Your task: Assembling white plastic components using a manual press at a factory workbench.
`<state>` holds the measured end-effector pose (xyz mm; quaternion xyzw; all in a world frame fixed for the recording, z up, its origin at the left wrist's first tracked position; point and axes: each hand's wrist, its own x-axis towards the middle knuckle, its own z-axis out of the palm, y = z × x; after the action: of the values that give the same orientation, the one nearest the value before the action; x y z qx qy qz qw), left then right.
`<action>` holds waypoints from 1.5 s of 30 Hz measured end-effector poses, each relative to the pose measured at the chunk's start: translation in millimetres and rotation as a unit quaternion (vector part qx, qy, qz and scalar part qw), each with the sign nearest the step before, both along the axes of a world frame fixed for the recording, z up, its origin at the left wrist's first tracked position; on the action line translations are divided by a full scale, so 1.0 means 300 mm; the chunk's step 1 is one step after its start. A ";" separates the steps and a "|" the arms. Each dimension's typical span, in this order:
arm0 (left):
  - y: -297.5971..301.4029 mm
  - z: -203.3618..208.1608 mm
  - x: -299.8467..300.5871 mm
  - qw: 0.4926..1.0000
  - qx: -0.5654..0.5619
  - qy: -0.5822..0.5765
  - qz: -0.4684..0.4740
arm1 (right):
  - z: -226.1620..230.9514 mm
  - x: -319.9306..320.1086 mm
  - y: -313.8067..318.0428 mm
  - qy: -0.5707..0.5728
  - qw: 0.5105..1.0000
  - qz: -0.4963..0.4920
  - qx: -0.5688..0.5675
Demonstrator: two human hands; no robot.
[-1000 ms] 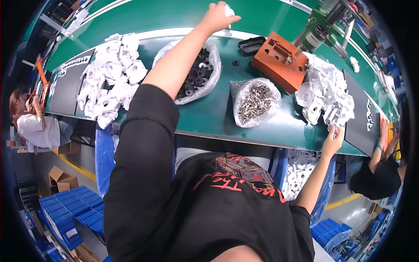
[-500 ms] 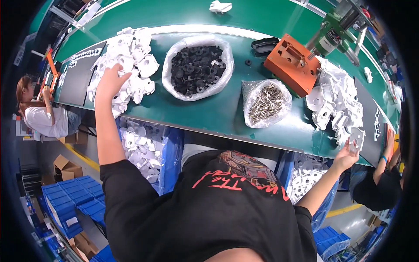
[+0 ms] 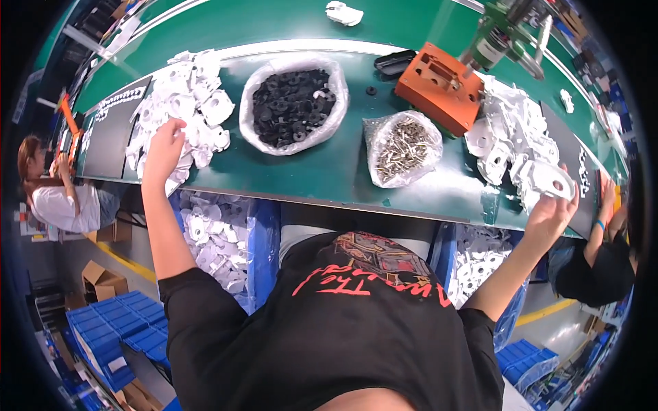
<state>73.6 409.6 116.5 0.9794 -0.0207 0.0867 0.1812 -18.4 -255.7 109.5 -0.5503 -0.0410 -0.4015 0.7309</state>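
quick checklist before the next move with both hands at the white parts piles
1. Left hand on the left pile of white parts: ok, fingers rest on the pile's near edge.
2. Part pinched in the left hand: cannot tell, fingers hide it.
3. Right hand holds a white part: ok, a piece with a round hole, lifted at the table's near right edge.
4. Orange fixture free: ok, nothing lies on its top.
5. Bag of screws and bag of black rings open, within reach: ok.
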 end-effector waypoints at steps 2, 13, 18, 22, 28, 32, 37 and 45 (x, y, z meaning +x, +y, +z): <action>-0.108 0.069 -0.035 0.997 -0.053 -0.036 0.044 | -0.005 0.015 0.073 0.014 0.999 0.021 -0.039; -0.908 0.038 -0.173 0.844 -0.481 -0.072 -0.228 | 0.061 0.046 0.775 0.074 0.917 0.181 -0.348; -0.947 0.010 -0.182 0.830 -0.508 -0.082 -0.215 | 0.040 0.022 0.739 0.088 0.922 0.153 -0.344; -0.952 -0.018 -0.172 0.843 -0.482 -0.087 -0.223 | 0.021 0.044 0.730 0.144 0.931 0.232 -0.241; -0.972 -0.035 -0.177 0.837 -0.496 -0.112 -0.201 | 0.001 0.047 0.739 0.211 0.923 0.296 -0.127; -0.976 -0.053 -0.167 0.855 -0.458 -0.142 -0.197 | 0.006 0.052 0.747 0.207 0.925 0.311 -0.067; -0.970 -0.049 -0.176 0.861 -0.459 -0.121 -0.186 | 0.024 0.055 0.736 0.219 0.920 0.296 -0.131; -0.981 -0.062 -0.174 0.862 -0.462 -0.116 -0.175 | 0.040 0.039 0.734 0.217 0.924 0.206 -0.239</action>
<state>21.5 115.2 97.8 0.7464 -0.1700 0.1662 0.6217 -6.8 -35.4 121.4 -0.7617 -0.0879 -0.0912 0.6354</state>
